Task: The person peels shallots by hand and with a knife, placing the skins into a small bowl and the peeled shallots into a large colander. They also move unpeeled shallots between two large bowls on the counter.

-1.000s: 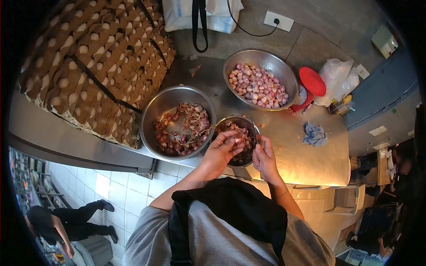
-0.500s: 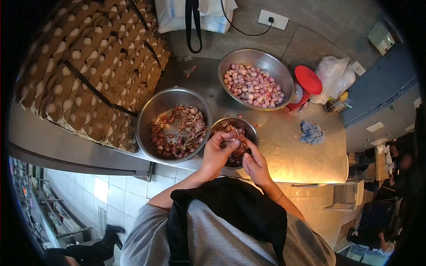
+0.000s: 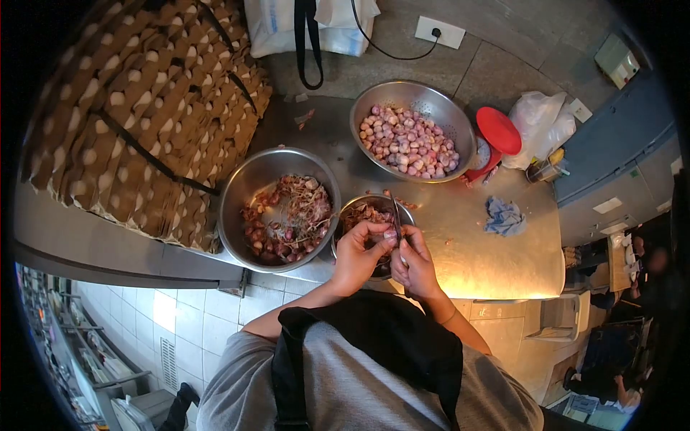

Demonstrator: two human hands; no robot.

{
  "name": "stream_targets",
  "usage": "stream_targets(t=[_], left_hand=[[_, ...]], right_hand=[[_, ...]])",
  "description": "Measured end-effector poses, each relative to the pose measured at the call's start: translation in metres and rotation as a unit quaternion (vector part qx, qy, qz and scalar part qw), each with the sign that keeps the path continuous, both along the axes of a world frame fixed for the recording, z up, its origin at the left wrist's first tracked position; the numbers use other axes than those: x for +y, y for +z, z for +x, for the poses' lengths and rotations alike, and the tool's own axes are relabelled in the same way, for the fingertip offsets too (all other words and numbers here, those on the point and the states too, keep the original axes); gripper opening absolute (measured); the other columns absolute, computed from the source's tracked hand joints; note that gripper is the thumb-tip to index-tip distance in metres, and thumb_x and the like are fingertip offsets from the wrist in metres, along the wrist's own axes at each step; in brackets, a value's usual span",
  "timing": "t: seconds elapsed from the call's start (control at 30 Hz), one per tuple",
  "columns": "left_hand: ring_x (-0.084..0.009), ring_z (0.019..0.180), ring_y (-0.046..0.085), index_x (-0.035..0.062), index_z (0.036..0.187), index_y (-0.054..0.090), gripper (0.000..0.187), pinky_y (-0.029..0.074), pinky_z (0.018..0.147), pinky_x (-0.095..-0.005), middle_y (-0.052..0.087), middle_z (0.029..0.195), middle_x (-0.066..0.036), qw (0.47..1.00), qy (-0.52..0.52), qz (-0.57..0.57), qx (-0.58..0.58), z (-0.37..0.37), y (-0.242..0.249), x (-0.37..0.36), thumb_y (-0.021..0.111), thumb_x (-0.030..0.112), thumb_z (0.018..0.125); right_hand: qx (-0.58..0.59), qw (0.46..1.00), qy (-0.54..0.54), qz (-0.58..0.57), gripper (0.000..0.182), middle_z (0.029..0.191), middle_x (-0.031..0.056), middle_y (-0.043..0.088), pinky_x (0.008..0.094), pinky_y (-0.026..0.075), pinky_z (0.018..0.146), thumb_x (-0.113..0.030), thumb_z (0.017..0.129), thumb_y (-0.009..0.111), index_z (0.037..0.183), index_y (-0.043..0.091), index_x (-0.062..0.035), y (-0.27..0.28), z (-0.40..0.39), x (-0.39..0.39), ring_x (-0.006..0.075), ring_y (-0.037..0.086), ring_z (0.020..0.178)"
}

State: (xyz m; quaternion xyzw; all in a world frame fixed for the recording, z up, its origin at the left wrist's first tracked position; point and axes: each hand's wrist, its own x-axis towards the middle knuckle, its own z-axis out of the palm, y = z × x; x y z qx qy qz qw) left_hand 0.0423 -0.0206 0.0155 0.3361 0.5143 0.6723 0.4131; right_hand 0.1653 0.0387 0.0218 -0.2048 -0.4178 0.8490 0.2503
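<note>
My left hand (image 3: 358, 256) pinches a small shallot (image 3: 389, 234) above the small steel bowl (image 3: 343, 218). Wrapped round a small knife (image 3: 397, 215), my right hand (image 3: 417, 267) holds the blade pointing away from me, close against the shallot. Reddish peels (image 3: 366, 212) lie in the small bowl below. On the left a larger steel bowl (image 3: 228, 208) holds unpeeled shallots and dry roots (image 3: 305, 208). Behind, a steel colander (image 3: 463, 133) is full of peeled pink shallots (image 3: 413, 144).
Stacked egg trays (image 3: 144, 108) fill the left. A red scale (image 3: 499, 131), plastic bags (image 3: 537, 126) and a blue cloth (image 3: 505, 216) are on the right of the steel table (image 3: 467, 266). Other people show in part at the lower left and lower right.
The knife now shows upright in my right hand, against the shallot; before, its blade was not visible. My fingers have drawn together. At the lower left, the other person's leg has moved.
</note>
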Motion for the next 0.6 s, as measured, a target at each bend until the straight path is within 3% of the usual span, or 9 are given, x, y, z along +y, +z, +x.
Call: stream_targets(t=[0.13,0.33,0.43,0.6], left_hand=[[-0.0096,0.089,0.052,0.0006,0.104,0.053,0.025,0.042,0.081,-0.0230,0.058,0.096,-0.004,1.000,-0.021,0.013,-0.014,-0.001,0.003,0.003,0.058,0.000,0.080],[-0.0114,0.096,0.050,0.0016,0.112,0.051,0.031,0.039,0.085,-0.0241,0.056,0.099,-0.004,0.998,-0.020,-0.014,0.054,-0.006,-0.009,0.008,0.057,0.003,0.081],[-0.0118,0.096,0.050,0.0021,0.111,0.051,0.031,0.039,0.085,-0.0241,0.055,0.101,-0.004,0.997,-0.054,-0.044,0.030,-0.012,-0.006,0.009,0.057,0.003,0.081],[-0.0118,0.095,0.051,0.0037,0.117,0.044,0.038,0.041,0.084,-0.0241,0.054,0.104,-0.005,0.996,-0.067,-0.028,-0.042,-0.017,-0.003,0.010,0.057,0.003,0.082]], right_hand=[[0.016,0.999,0.000,-0.050,0.015,0.050,-0.0017,0.032,0.0181,0.023,0.032,-0.025,0.092,0.039,0.104,0.036,-0.0157,0.001,0.001,0.005,0.0055,0.026,0.035],[-0.031,0.999,-0.025,0.017,0.014,0.049,-0.0017,0.029,0.0185,0.021,0.033,-0.024,0.092,0.038,0.104,0.037,-0.0161,-0.002,-0.001,0.009,0.0059,0.023,0.034],[-0.041,0.997,-0.030,0.060,0.014,0.050,-0.0017,0.030,0.0181,0.021,0.033,-0.023,0.092,0.039,0.104,0.036,-0.0159,-0.007,-0.003,0.006,0.0056,0.023,0.035],[-0.043,0.999,-0.015,0.026,0.012,0.050,-0.0018,0.031,0.0177,0.020,0.034,-0.023,0.092,0.038,0.103,0.037,-0.0160,0.001,-0.002,0.011,0.0049,0.024,0.036]])
